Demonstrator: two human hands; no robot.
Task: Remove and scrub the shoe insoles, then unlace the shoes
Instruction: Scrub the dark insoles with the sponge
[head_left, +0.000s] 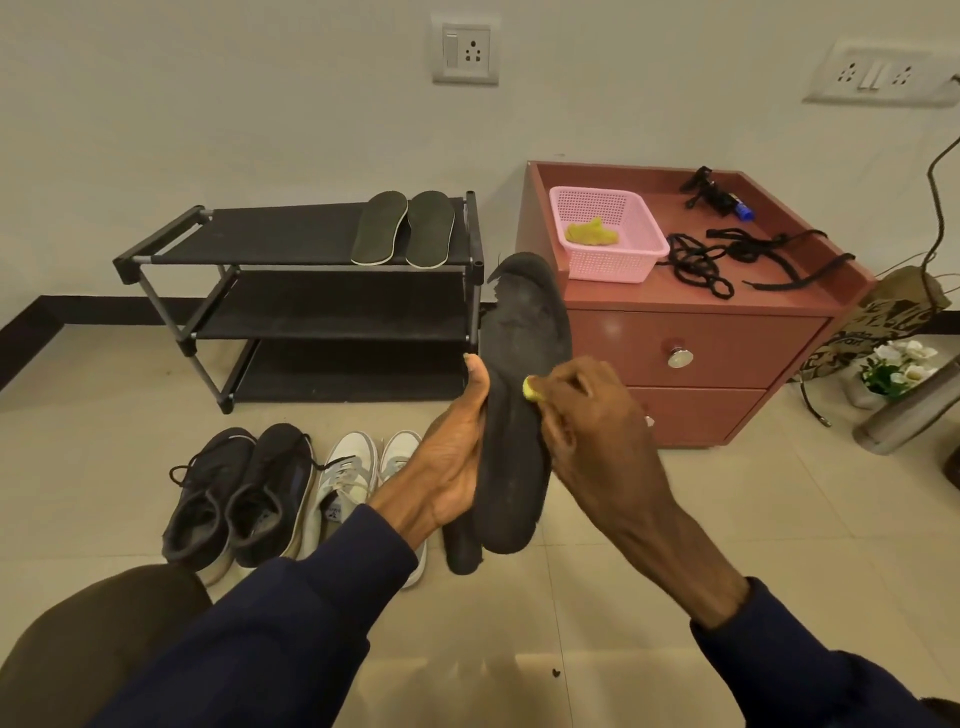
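Your left hand (457, 467) curls round the edge of the black insole (524, 338), thumb along its side. It holds the insole upright between rack and cabinet, so the face is open to scrubbing. Your right hand (597, 431) has its fingers bunched, pinching a small yellow scrubber (531, 388) against that face. Two insoles (402, 228) lie on the rack (291, 234), probably set aside as done. The black shoes (239, 499) on the floor are laced.

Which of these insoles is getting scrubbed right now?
The black insole gripped upright by the left hand; the right hand presses a yellow scrubber on it. Two dark grey insoles lie flat on the black shoe rack.
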